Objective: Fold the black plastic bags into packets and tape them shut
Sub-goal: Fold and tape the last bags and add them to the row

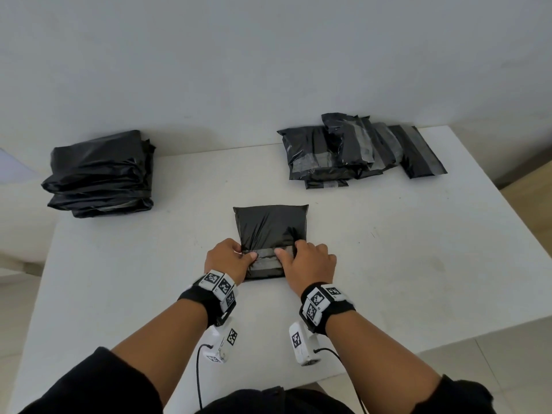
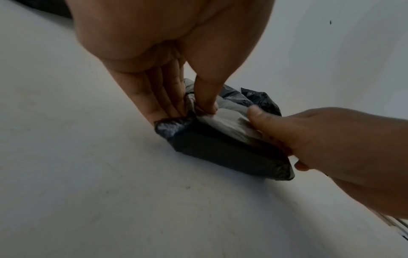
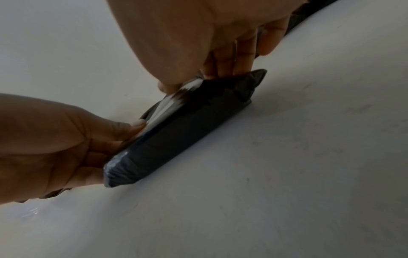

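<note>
Far left on the white counter (image 1: pixel 388 264): a stack of untaped bags (image 1: pixel 100 174), judged still to fold. Centre: one folded packet (image 1: pixel 270 234), near edge pinched by left hand (image 1: pixel 228 258) and right hand (image 1: pixel 307 262), each grip closed on it, thumbs pressing the tape strip (image 1: pixel 264 253). Far right: a pile of taped packets (image 1: pixel 358 147), done. Behind: bare pale wall (image 1: pixel 268 55); tiled floor at right.

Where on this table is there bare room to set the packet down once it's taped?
Bare tabletop lies right of the packet, in front of the pile of taped packets. Another bare patch lies left of the left hand, in front of the stack of bags. The back strip between stack and pile is also bare. The back right corner is crowded.
</note>
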The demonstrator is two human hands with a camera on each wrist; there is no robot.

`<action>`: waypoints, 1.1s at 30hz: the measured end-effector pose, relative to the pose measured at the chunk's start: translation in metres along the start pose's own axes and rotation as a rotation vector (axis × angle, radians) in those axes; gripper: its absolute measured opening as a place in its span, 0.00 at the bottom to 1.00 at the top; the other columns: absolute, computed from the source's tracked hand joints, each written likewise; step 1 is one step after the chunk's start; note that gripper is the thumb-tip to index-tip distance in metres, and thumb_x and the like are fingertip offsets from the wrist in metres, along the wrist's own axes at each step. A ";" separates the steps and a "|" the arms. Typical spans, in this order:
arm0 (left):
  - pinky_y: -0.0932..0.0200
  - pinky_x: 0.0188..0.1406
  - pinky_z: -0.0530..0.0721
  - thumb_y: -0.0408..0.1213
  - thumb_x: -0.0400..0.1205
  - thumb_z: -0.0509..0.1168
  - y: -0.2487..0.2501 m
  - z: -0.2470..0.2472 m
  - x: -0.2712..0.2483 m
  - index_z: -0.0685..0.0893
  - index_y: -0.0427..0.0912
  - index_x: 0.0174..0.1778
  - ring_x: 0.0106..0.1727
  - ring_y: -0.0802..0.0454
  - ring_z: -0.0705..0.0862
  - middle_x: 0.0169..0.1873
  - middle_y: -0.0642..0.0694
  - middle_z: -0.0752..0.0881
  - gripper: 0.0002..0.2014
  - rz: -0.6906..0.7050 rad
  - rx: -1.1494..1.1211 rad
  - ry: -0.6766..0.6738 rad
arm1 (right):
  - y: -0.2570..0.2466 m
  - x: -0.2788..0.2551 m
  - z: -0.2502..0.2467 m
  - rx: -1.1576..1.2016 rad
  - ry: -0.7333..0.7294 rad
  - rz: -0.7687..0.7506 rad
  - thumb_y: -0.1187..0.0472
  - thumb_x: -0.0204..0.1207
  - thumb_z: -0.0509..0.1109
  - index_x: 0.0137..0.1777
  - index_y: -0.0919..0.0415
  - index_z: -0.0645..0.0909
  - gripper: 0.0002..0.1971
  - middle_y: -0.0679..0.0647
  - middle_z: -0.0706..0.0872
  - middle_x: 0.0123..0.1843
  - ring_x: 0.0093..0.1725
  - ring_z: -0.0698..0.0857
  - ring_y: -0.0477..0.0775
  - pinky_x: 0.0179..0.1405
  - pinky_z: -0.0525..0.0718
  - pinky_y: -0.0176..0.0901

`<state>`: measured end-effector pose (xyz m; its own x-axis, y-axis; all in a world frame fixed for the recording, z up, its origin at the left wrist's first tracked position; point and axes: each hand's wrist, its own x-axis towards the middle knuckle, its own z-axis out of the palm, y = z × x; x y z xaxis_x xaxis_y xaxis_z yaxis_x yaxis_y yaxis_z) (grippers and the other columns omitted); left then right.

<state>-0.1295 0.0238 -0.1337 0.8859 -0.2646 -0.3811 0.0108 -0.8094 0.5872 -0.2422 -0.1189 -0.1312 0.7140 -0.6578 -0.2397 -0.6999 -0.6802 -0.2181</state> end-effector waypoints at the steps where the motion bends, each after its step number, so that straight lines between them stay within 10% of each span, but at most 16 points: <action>1: 0.61 0.44 0.78 0.53 0.73 0.76 0.000 0.000 0.000 0.81 0.48 0.45 0.45 0.50 0.85 0.39 0.51 0.89 0.16 -0.007 -0.010 -0.003 | 0.000 0.001 -0.001 -0.003 -0.016 0.003 0.31 0.81 0.53 0.51 0.51 0.79 0.25 0.48 0.86 0.51 0.59 0.76 0.58 0.54 0.71 0.55; 7: 0.74 0.18 0.72 0.48 0.77 0.74 0.004 -0.004 -0.001 0.82 0.43 0.49 0.25 0.55 0.84 0.37 0.49 0.88 0.14 -0.023 -0.094 -0.053 | 0.004 0.012 -0.002 0.049 -0.089 0.039 0.38 0.86 0.51 0.57 0.48 0.83 0.22 0.53 0.88 0.50 0.61 0.78 0.59 0.55 0.69 0.52; 14: 0.56 0.53 0.82 0.66 0.76 0.66 -0.008 -0.016 -0.005 0.81 0.50 0.53 0.48 0.52 0.85 0.40 0.57 0.87 0.23 0.051 0.051 -0.063 | 0.036 -0.001 -0.004 0.298 0.109 0.121 0.36 0.84 0.53 0.58 0.47 0.85 0.23 0.46 0.88 0.54 0.60 0.76 0.57 0.56 0.72 0.53; 25: 0.62 0.36 0.80 0.61 0.76 0.70 -0.014 -0.009 -0.013 0.86 0.50 0.38 0.37 0.59 0.86 0.26 0.56 0.89 0.17 0.101 0.079 -0.170 | 0.024 -0.012 0.001 -0.045 -0.018 -0.020 0.29 0.81 0.50 0.45 0.48 0.88 0.31 0.48 0.86 0.47 0.58 0.75 0.57 0.52 0.69 0.51; 33: 0.53 0.52 0.82 0.64 0.83 0.54 -0.044 -0.028 -0.005 0.85 0.46 0.41 0.45 0.51 0.86 0.38 0.55 0.89 0.26 0.041 0.084 -0.144 | 0.024 -0.011 -0.004 0.197 0.223 0.001 0.43 0.82 0.64 0.68 0.50 0.79 0.19 0.55 0.83 0.63 0.62 0.77 0.61 0.57 0.73 0.55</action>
<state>-0.1216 0.0758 -0.1376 0.8089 -0.3657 -0.4604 -0.0681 -0.8361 0.5444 -0.2669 -0.1291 -0.1295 0.6848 -0.7281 -0.0314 -0.6755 -0.6179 -0.4024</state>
